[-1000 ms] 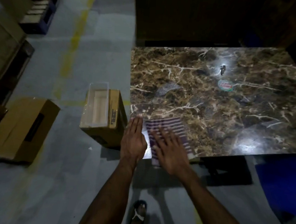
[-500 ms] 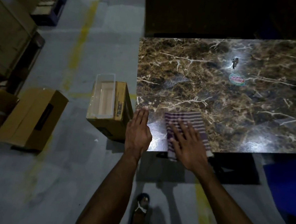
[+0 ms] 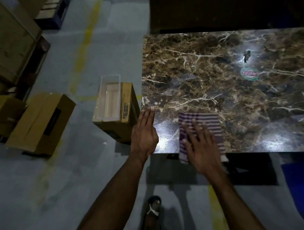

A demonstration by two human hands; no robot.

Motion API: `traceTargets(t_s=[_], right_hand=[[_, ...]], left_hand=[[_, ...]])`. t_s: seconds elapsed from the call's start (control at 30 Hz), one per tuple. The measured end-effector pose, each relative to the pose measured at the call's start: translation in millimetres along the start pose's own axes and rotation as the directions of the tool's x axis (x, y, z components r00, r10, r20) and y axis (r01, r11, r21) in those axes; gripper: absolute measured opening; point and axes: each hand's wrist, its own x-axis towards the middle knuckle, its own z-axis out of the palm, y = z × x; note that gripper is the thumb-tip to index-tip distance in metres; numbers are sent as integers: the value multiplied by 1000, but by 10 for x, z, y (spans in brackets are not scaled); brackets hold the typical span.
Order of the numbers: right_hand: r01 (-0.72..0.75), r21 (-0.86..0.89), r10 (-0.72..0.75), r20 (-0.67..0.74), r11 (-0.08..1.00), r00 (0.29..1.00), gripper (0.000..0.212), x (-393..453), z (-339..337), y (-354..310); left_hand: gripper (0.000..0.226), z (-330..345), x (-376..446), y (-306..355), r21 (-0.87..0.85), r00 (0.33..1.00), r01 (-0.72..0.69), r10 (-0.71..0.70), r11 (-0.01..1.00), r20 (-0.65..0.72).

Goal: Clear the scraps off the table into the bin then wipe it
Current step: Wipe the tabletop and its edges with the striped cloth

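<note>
Wiping step in hand at near-left corner of desk [image 3: 194,78]; scraps not yet all cleared.

Right hand [image 3: 201,150] laid flat, palm down, on striped cloth [image 3: 200,123], fingers [image 3: 193,129] spread and extended, pressing rather than gripping; cloth flat on marble with near edge hanging over desk front. Left hand [image 3: 143,134] open, fingers together and straight, edge-on at left rim of desk, holding nothing, placed as a stop or guide. Clear bin [image 3: 109,101] atop cardboard box [image 3: 128,113] on floor, just beside left edge of desk. Round label scrap [image 3: 249,74] and small dark scrap [image 3: 246,56] far across desk, well apart from cloth. Next move, as judged: sweep cloth outward toward scraps, draw them to left edge and into bin. Both forearms extended forward, right motion-blurred.
</note>
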Motion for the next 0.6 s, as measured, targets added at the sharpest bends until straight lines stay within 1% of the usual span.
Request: traceTargets(t_s=[0.07, 0.17, 0.23, 0.33, 0.4, 0.5, 0.6], right_hand=[[-94, 19, 94, -15, 995, 995, 60, 180, -43, 142], [-145, 26, 146, -48, 989, 988, 61, 429, -41, 8], [-103, 18, 104, -53, 995, 993, 61, 437, 6, -116], [53, -31, -53, -10, 998, 999, 59, 173, 42, -88], [74, -35, -73, 19, 997, 997, 58, 46, -19, 95], [-44, -4, 44, -5, 999, 999, 60, 184, -114, 308], [-120, 19, 120, -23, 993, 992, 62, 477, -128, 161]], left_hand=[[64, 12, 5, -19, 10, 1000, -8, 8, 1000, 3], [65, 16, -3, -28, 3, 1000, -11, 11, 1000, 1], [66, 14, 2, -23, 0, 1000, -14, 14, 1000, -7], [65, 18, -12, -15, 3, 1000, -2, 2, 1000, -2], [64, 8, -13, 7, 7, 1000, 21, -21, 1000, 13], [65, -5, -9, 14, 29, 999, 38, -38, 999, 23], [65, -4, -13, -6, 52, 999, 38, -40, 998, 35]])
